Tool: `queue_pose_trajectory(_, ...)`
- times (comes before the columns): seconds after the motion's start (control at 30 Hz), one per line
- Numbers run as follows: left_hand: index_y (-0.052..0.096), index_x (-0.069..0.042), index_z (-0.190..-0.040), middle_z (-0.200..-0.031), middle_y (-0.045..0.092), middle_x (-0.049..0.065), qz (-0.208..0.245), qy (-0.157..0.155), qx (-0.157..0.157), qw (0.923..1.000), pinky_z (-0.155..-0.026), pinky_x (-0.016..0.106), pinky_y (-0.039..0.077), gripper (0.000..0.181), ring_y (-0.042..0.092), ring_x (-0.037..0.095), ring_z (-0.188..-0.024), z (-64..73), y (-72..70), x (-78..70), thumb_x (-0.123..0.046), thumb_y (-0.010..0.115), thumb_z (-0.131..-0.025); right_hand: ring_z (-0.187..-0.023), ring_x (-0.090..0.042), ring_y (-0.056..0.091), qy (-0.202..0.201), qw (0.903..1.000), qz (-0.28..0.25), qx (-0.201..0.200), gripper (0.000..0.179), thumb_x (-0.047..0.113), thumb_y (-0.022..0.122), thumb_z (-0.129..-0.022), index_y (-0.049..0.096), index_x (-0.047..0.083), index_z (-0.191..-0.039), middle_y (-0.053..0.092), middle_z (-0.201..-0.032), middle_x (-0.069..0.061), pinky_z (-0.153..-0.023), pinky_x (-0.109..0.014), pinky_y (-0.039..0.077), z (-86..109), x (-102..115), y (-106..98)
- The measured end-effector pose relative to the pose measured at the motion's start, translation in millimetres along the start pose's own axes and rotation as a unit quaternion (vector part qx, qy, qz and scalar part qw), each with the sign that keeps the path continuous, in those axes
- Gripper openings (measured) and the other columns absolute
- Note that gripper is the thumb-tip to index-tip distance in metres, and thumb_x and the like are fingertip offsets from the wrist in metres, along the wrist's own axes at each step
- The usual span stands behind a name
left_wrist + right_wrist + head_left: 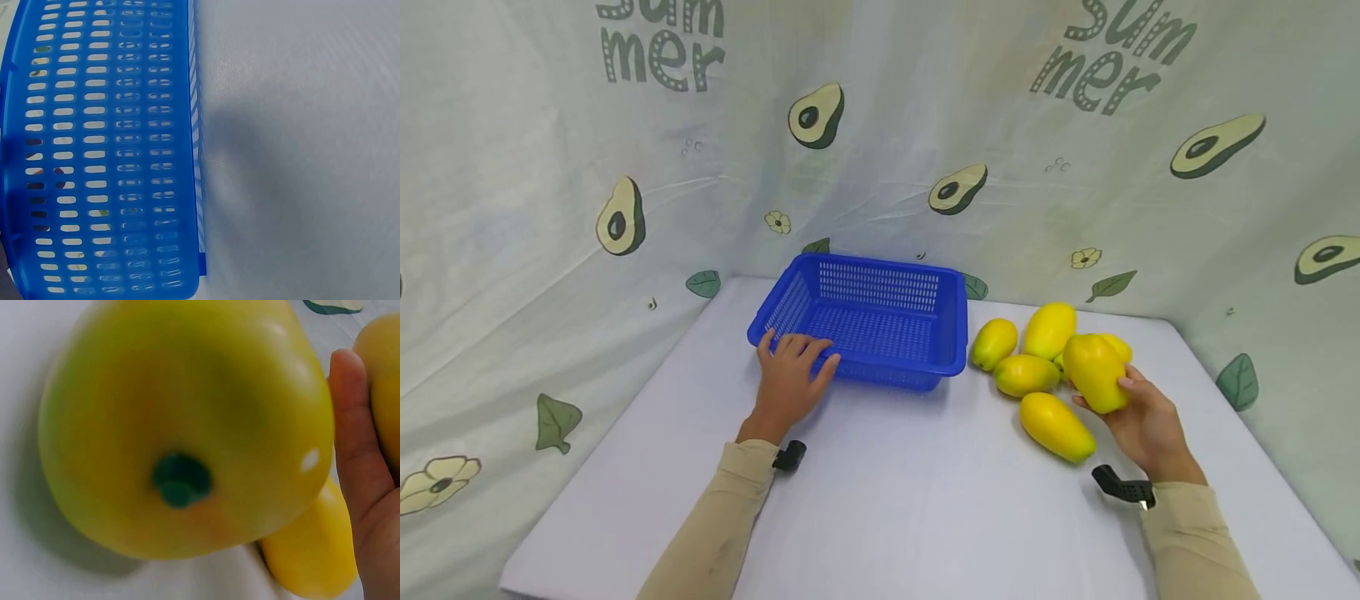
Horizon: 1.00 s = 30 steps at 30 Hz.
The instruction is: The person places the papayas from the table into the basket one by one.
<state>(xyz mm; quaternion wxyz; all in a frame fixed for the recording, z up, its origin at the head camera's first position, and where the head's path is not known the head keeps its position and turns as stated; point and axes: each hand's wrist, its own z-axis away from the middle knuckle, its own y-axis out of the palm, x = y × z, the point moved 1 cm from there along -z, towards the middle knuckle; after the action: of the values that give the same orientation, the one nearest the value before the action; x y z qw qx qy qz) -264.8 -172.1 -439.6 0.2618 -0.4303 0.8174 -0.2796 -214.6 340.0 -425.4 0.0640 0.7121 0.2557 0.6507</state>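
A blue plastic basket with slotted walls stands on the table toward the back. My left hand holds its near left rim, fingers hooked over the edge; the left wrist view shows the basket wall close up, with dark finger shapes through some slots. On the right, my right hand grips a yellow papaya above the table. Its green stem end faces the camera in the right wrist view, where a finger shows beside it. Several more papayas lie between the basket and this hand.
A white tabletop spreads below both forearms. Behind and around it hangs a pale cloth printed with avocados, leaves and flowers. One papaya lies nearer the front than the other loose ones. Each wrist wears a black camera strap.
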Motion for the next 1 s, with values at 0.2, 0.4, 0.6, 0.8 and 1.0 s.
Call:
queue_pose_trajectory(0.2, 0.072, -0.01, -0.115, -0.107, 0.068, 0.011, -0.006, -0.002, -0.006, 1.0, -0.109, 0.069, 0.017, 0.039, 0.056, 0.033, -0.111, -0.1, -1.5, -1.6, -0.041, 0.056, -0.099, -0.123, -0.029, 0.055, -0.009, 0.9997, -0.023, 0.0, 0.047, 0.014, 0.027, -0.108, 0.024, 0.016, -0.155, 0.039, -0.145, -0.007, -0.105, -0.047, 0.045, -5.8, 6, 4)
queue_pose_trajectory(0.4, 0.073, -0.012, -0.114, -0.107, 0.068, 0.009, -0.017, -0.004, -0.003, 0.9998, -0.111, 0.068, 0.015, 0.036, 0.056, 0.032, -0.111, 6.4, -4.3, 3.7, -0.04, 0.057, -0.099, -0.124, -0.028, 0.054, -0.001, 0.9997, -0.021, -0.01, 0.047, 0.014, 0.03, -0.108, 0.022, 0.015, -0.154, 0.035, -0.146, -0.006, -0.108, -0.048, 0.041, -9.5, 4, 9)
queue_pose_trajectory(0.6, 0.073, -0.012, -0.114, -0.107, 0.068, 0.009, -0.019, 0.0, -0.003, 0.9998, -0.109, 0.069, 0.017, 0.035, 0.056, 0.032, -0.111, 4.3, -3.3, 2.8, -0.04, 0.057, -0.099, -0.121, -0.026, 0.053, -0.021, 0.9997, 0.0, 0.01, 0.046, 0.012, 0.027, -0.108, 0.022, 0.011, -0.154, 0.036, -0.144, -0.009, -0.104, -0.044, 0.046, -13.9, 12, 13)
queue_pose_trajectory(0.8, 0.073, -0.012, -0.113, -0.105, 0.068, 0.009, -0.017, 0.009, -0.01, 0.9998, -0.109, 0.07, 0.018, 0.035, 0.057, 0.033, -0.109, 3.6, -2.5, 0.0, -0.04, 0.059, -0.098, -0.118, -0.023, 0.055, -0.025, 0.9993, 0.027, 0.003, 0.041, 0.015, 0.03, -0.108, 0.03, 0.011, -0.149, 0.042, -0.137, -0.008, -0.103, -0.04, 0.047, -15.1, 22, 16)
queue_pose_trajectory(1.0, 0.073, -0.011, -0.114, -0.105, 0.068, 0.009, -0.015, 0.011, -0.009, 0.9998, -0.108, 0.07, 0.018, 0.035, 0.057, 0.033, -0.11, 2.2, -2.1, -1.5, -0.039, 0.058, -0.099, -0.119, -0.023, 0.057, -0.034, 0.9984, 0.046, 0.005, 0.039, 0.018, 0.028, -0.109, 0.028, 0.009, -0.147, 0.041, -0.137, -0.01, -0.1, -0.038, 0.049, -21.7, 34, 23)
